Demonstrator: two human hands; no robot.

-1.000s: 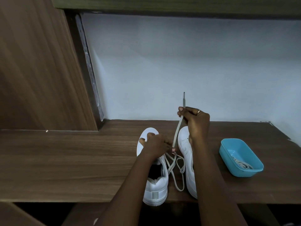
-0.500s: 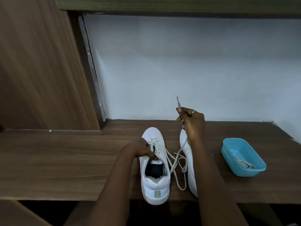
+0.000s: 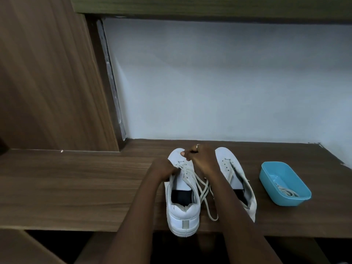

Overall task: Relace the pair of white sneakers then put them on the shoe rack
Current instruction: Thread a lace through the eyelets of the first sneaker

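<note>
White sneaker (image 3: 182, 212), toe to wall (image 3: 209, 82): left hand (image 3: 163, 168) grips it, right hand (image 3: 200, 159) pinches lace (image 3: 202, 189).

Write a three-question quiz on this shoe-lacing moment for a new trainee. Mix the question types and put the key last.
1. True or false: the left hand and the right hand are both at the left-hand sneaker, the one with a half-threaded lace.
2. What lies in the blue tub? A) a loose lace B) a brush C) a sock
3. Short answer: which hand wears the ring?
Key: 1 true; 2 A; 3 the right hand.
</note>
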